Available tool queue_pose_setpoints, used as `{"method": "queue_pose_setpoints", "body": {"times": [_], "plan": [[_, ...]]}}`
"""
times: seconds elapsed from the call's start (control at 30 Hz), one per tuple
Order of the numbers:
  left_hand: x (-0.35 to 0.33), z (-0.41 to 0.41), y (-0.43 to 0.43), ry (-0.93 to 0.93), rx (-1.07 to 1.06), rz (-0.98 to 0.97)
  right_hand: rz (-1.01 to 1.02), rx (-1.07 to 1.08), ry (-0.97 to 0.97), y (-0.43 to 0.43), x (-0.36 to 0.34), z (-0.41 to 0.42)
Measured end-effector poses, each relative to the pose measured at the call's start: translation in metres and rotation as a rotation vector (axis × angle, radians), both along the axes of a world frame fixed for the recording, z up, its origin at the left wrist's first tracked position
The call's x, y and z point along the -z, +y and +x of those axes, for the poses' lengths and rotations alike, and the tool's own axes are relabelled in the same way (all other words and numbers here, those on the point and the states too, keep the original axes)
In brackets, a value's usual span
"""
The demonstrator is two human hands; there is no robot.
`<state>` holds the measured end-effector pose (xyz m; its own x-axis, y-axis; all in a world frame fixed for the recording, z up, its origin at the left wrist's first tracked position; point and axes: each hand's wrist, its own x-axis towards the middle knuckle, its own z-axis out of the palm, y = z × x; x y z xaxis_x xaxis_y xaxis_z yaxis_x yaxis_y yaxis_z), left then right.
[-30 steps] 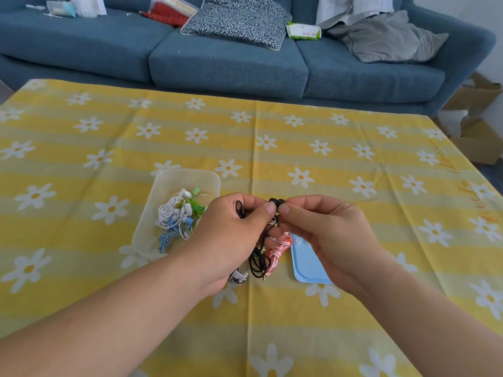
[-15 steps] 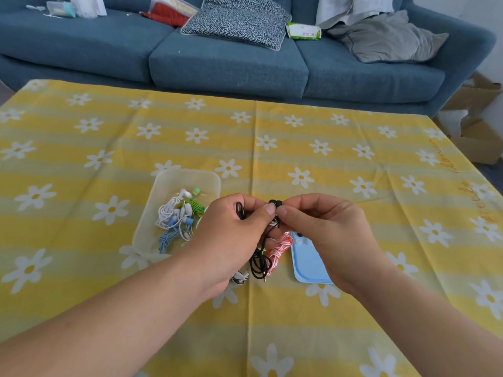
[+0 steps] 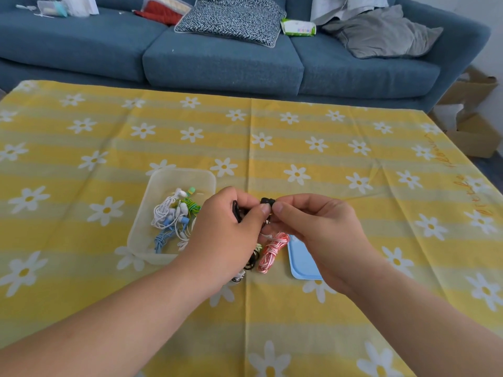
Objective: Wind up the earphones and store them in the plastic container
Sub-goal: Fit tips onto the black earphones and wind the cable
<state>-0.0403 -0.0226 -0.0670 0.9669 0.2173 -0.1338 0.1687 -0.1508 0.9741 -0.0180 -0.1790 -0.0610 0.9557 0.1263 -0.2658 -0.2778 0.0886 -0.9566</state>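
**Black earphones held between both hands over the table**

Toward the near edge of the table [image 3: 272, 327], which is covered by a yellow cloth with white daisies, 2 bare forearms reach in from the near corners. Just ahead of them, a wound red-and-white earphone bundle [image 3: 272, 250] lies on the cloth. A light blue lid [image 3: 300, 263] lies flat just to its right, partly under the right wrist.

Above these, the left hand [image 3: 226, 232] has its fingers curled round the black earphones [image 3: 266, 201], with a loop of black cable showing at its knuckles and more cable hanging down beside the red-and-white bundle. The right hand [image 3: 315, 227] pinches the same earphones between thumb and forefinger at the bud end, and the 2 thumbs nearly meet.

Just left of the left hand, about mid-table, sits the translucent plastic container [image 3: 163, 183], open. It holds white earphones [image 3: 166, 213], green earphones [image 3: 192, 207] and blue earphones [image 3: 162, 238], in a tangle.

Past the far edge stands a blue sofa [image 3: 223, 63], carrying a patterned cushion [image 3: 231, 17], a pack of wipes [image 3: 298, 27] and a grey cushion [image 3: 381, 36]. Cardboard boxes [image 3: 473, 131] stand off the far right corner.
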Motion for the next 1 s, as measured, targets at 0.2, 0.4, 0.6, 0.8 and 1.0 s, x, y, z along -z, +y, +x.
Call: {"method": "queue_pose_setpoints", "body": {"times": [0.2,0.4,0.6,0.8,1.0], "plan": [[0.01,-0.001,0.003,-0.271,0.056,0.334,0.181,-0.032,0.141,-0.002,0.006,0.002],[0.008,0.001,0.007,-0.411,0.086,0.439,0.217,-0.074,0.145,-0.004,0.007,0.003],[0.004,0.0,0.004,-0.223,0.106,0.221,0.102,-0.003,0.028,-0.008,0.001,0.005],[-0.006,-0.002,0.004,-0.031,0.121,0.031,-0.264,-0.067,-0.199,-0.012,-0.008,0.006],[-0.009,-0.001,0.004,0.147,0.097,-0.236,-0.515,-0.128,-0.416,-0.013,-0.007,0.005]]}}
